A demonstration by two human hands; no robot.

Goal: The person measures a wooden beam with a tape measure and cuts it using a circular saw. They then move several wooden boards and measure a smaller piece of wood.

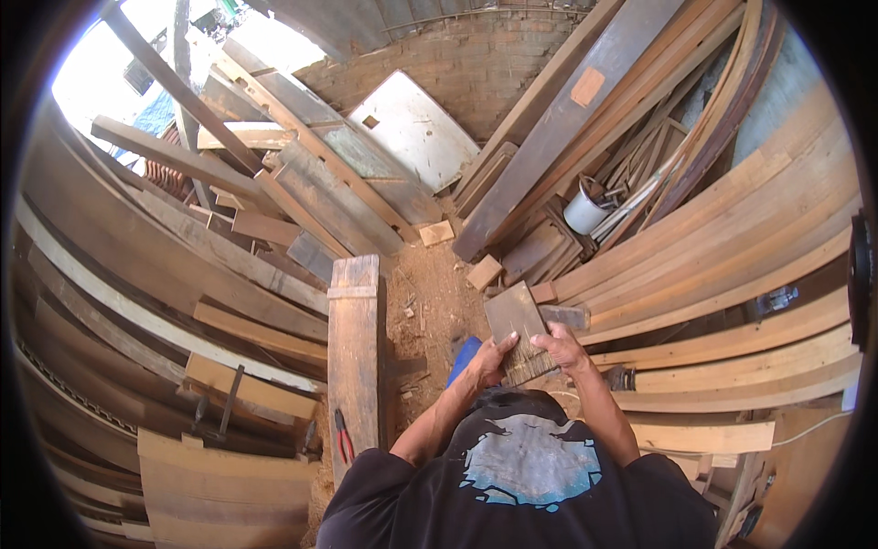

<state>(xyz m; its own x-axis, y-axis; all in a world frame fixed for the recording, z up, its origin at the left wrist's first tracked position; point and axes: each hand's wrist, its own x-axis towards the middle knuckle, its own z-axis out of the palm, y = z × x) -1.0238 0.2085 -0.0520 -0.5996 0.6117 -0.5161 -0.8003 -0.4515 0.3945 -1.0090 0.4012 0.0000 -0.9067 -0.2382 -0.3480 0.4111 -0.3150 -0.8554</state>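
Observation:
Between my two hands is a short, dark, weathered wooden board, tilted, with its near end close to my body. My left hand grips its left edge, thumb lying on the top face. On the opposite edge, my right hand holds it the same way, the fingers mostly hidden underneath. To my left stands a long wooden bench with a narrow strip across its far end. Red-handled pliers lie on the bench near my left arm.
Wood shavings cover the floor, where small wood blocks lie. Long planks are stacked at right, more boards at left. A white panel leans on the brick wall. A white bucket sits among scraps.

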